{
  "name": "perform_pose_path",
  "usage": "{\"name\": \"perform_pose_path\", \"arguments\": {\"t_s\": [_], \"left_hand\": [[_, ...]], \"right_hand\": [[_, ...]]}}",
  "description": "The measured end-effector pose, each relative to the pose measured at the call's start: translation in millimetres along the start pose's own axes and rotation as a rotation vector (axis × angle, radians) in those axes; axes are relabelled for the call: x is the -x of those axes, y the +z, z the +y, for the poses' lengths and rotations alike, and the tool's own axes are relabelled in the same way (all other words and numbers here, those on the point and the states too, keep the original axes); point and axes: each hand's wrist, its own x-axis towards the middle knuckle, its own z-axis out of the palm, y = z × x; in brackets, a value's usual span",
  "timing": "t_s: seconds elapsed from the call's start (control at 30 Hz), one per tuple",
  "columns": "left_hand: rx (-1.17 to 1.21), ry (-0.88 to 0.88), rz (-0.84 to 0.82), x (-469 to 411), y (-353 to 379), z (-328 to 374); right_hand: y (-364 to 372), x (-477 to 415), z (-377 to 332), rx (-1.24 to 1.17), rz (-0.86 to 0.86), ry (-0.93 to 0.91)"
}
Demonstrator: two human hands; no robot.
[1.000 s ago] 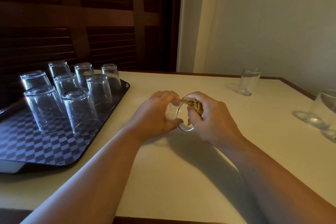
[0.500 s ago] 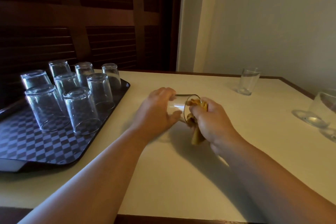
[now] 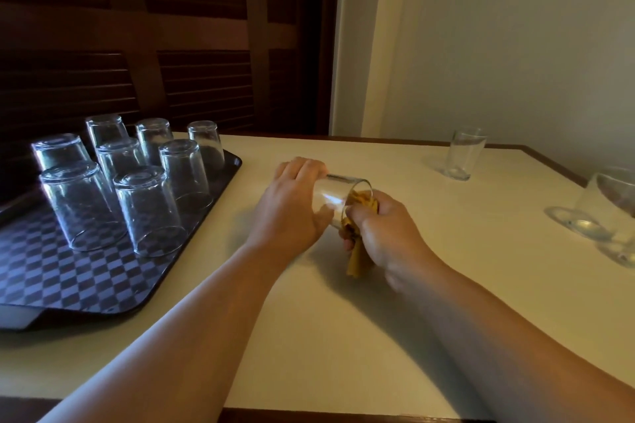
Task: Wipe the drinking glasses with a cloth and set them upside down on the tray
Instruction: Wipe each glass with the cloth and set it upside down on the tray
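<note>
Cream table (image 3: 309, 336); checked tray (image 3: 68, 282) at left carries inverted glasses (image 3: 147, 206); upright glasses (image 3: 464, 154) wait at right. The one in hand? (Obs. 1)

Held glass (image 3: 335, 197) lies on its side over the table, between the hands, well apart from the tray. Left hand (image 3: 292, 213) curls round its base end, thumb beneath. Right hand (image 3: 385, 233) is clenched on the mustard cloth (image 3: 357, 257), one wad pushed into the mouth, a tail hanging below. (Obs. 2)

Risks? (Obs. 1)

Judgement only: smooth wall, gripped at the base alone. A hard twist of the cloth could turn the glass out of the left fingers (image 3: 302, 168) and drop it. The rim lies just beside the right fingers, so heavy pressure might chip it. Tray rows stand close, and setting down could knock neighbours. (Obs. 2)
</note>
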Motion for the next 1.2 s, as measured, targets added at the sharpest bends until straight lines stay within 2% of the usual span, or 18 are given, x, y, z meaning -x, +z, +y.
{"name": "perform_pose_path", "arguments": {"t_s": [0.1, 0.17, 0.23, 0.3, 0.37, 0.5, 0.57, 0.6, 0.7, 0.73, 0.8, 0.9, 0.97, 1.0, 1.03, 1.1, 1.13, 1.2], "left_hand": [[0.049, 0.035, -0.098, -1.5, -5.3, -4.8], [0.068, 0.049, -0.132, -0.8, -8.4, -3.5], [0.041, 0.041, -0.077, -0.8, -7.1, 0.5], [-0.028, 0.042, -0.01, -1.7, -2.7, 3.9], [-0.053, 0.033, 0.006, -2.7, -0.5, 3.9], [0.057, 0.047, -0.138, -2.3, -9.8, -5.2], [0.091, 0.078, -0.144, -1.2, -11.8, -3.0], [0.085, 0.078, -0.107, -0.8, -10.4, 0.2], [-0.03, 0.055, 0.03, -2.1, -3.6, 10.2], [-0.05, 0.048, 0.044, -2.5, -2.3, 9.7], [0.0, 0.019, -0.016, -2.4, -3.9, 4.2], [0.134, 0.056, -0.2, -1.1, -9.2, -7.5], [0.121, 0.127, -0.174, 0.3, -7.0, -6.5], [0.089, 0.14, -0.115, 0.2, -5.5, -3.1], [0.047, 0.126, -0.053, -0.4, -5.0, 2.1], [-0.041, 0.089, 0.046, -3.6, -3.6, 10.8], [-0.074, 0.078, 0.068, -4.6, -3.2, 12.1], [-0.068, 0.041, 0.082, -3.8, -3.3, 12.3]], "right_hand": [[-19.0, -10.7, -1.1, 0.535, 0.057, -0.577], [-21.7, -13.2, 0.4, 0.595, 0.067, -0.688], [-12.9, -7.4, 2.3, 0.294, 0.088, -0.428], [1.4, 2.2, -0.2, -0.176, -0.019, 0.061], [5.0, 1.8, -0.6, -0.213, -0.043, 0.173], [-17.7, -10.0, -1.2, 0.49, 0.08, -0.549], [-22.9, -10.5, -2.5, 0.55, 0.068, -0.674], [-21.9, -8.9, -1.5, 0.471, 0.084, -0.625], [-4.3, 1.4, -2.4, -0.08, 0.028, -0.037], [-1.0, 1.4, -3.1, -0.118, 0.013, 0.049], [-4.6, -4.3, 1.2, 0.109, 0.031, -0.145], [-27.0, -14.0, 0.3, 0.64, 0.052, -0.756], [-32.9, -17.9, 3.4, 0.693, 0.044, -0.847], [-30.0, -14.4, 3.8, 0.598, 0.08, -0.763], [-22.1, -9.2, 1.4, 0.357, 0.1, -0.528], [-0.5, 5.7, -5.9, -0.319, -0.038, 0.131], [6.4, 10.4, -10.1, -0.546, -0.109, 0.328], [12.1, 11.7, -13.2, -0.65, -0.141, 0.402]]}}
